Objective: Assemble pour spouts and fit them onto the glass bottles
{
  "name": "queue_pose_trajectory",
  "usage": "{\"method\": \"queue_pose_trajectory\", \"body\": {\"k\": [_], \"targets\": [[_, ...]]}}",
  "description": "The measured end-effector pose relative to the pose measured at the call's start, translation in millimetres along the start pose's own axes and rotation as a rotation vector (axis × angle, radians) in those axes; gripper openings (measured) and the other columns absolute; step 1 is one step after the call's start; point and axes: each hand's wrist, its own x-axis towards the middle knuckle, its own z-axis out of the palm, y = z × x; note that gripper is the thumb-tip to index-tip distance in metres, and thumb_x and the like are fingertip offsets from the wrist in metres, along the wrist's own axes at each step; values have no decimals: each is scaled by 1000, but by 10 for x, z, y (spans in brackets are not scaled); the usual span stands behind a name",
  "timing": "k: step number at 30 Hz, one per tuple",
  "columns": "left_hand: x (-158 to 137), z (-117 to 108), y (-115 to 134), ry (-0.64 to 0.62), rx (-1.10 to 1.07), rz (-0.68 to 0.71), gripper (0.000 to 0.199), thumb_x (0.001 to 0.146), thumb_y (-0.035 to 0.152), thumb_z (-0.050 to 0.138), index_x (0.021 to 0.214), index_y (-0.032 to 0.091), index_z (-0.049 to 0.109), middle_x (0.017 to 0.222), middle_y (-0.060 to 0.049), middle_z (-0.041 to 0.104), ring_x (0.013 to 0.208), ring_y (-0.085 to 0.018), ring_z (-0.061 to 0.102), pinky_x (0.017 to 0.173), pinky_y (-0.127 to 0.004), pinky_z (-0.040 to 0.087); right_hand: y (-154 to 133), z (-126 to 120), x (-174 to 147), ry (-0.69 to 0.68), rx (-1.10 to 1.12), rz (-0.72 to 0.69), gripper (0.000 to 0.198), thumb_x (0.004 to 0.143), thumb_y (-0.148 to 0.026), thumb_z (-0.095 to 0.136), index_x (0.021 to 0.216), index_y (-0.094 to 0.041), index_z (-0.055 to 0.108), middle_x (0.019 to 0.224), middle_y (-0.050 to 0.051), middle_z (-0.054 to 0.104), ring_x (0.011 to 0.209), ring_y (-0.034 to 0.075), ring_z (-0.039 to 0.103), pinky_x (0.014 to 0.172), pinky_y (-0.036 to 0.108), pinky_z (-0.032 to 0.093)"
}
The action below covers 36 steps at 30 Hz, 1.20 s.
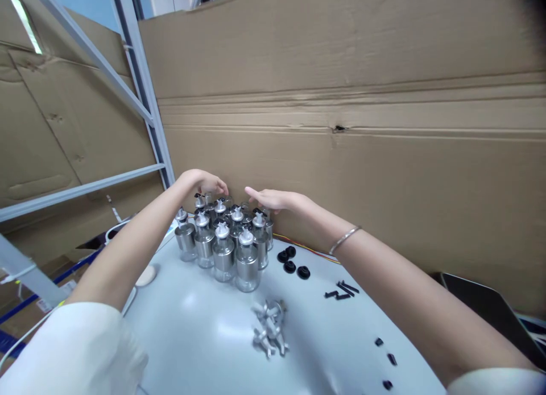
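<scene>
A cluster of clear glass bottles (224, 258) with silver metal bands stands upright on the table, most of them topped with grey-white pump-like caps (246, 236). Above the back left of the cluster is my left hand (210, 183), its fingers bent downward and apart from the thumb, with nothing visible in them. My right hand (273, 199) reaches to the back right of the same bottles, thumb stretched out and its other fingers partly hidden. Whether either hand touches a bottle at the back is hidden. Nearer to me lies a pile of loose grey-white cap parts (269, 326).
Right of the bottles lie several round black caps (289, 266), short black sticks (342, 290) and small black pieces (391, 359). Coloured wires (307, 249) run along the table's back edge. A cardboard wall (341, 173) stands behind, a metal frame (147, 93) at left.
</scene>
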Motion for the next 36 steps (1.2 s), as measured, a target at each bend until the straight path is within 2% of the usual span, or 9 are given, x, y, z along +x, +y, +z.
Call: {"method": "queue_pose_trajectory", "body": {"k": [5, 10, 15, 18, 21, 25, 30, 36], "targets": [[135, 37, -79, -170, -48, -107, 51, 76, 32, 57, 126, 33, 62, 131, -8, 63, 110, -30, 59, 78, -33, 53, -32, -13, 292, -178, 50, 121, 85, 86, -78, 16, 139, -20, 49, 134, 19, 56, 114, 36, 60, 78, 45, 59], [202, 69, -122, -234, -87, -131, 58, 78, 34, 54, 136, 33, 51, 138, -9, 57, 112, -30, 58, 78, -34, 54, -52, 51, 481, -308, 103, 180, 79, 89, -73, 16, 141, -20, 42, 130, 21, 57, 106, 36, 65, 73, 49, 59], [352, 95, -136, -299, -102, -141, 51, 76, 36, 63, 127, 34, 58, 117, -6, 69, 102, -26, 63, 77, -31, 54, -102, 97, 599, -391, 98, 268, 69, 94, -65, 19, 131, -15, 49, 120, 20, 62, 100, 36, 67, 74, 57, 56], [433, 156, -126, -344, -127, -144, 40, 84, 38, 62, 122, 26, 60, 110, -8, 69, 92, -22, 65, 76, -33, 55, -123, 124, 621, -413, 89, 281, 66, 92, -67, 28, 126, -16, 53, 114, 16, 64, 94, 32, 68, 73, 54, 56], [483, 236, -123, -366, -148, -169, 36, 93, 40, 54, 120, 17, 58, 109, -9, 66, 86, -18, 66, 75, -37, 57, -137, 150, 636, -428, 64, 293, 56, 92, -62, 42, 121, -16, 56, 108, 12, 66, 88, 25, 69, 74, 46, 57], [550, 294, -116, -351, -131, -221, 30, 93, 36, 56, 114, 15, 60, 110, -8, 64, 92, -19, 65, 79, -38, 56, -140, 172, 703, -435, 10, 313, 34, 95, -40, 55, 118, -15, 58, 113, 8, 64, 93, 20, 65, 80, 40, 56], [583, 325, -76, -276, -110, -215, 31, 93, 34, 57, 118, 15, 58, 118, -9, 61, 99, -22, 63, 84, -42, 55, -122, 176, 726, -340, -44, 276, 32, 93, -33, 58, 121, -16, 57, 120, 9, 60, 101, 22, 63, 84, 42, 55], [443, 265, -14, -147, -71, -179, 30, 93, 34, 57, 116, 14, 59, 114, -9, 63, 96, -21, 64, 82, -40, 56, -132, 49, 522, -196, -93, 245, 31, 94, -34, 58, 119, -15, 58, 117, 8, 62, 97, 21, 64, 82, 41, 55]]}}
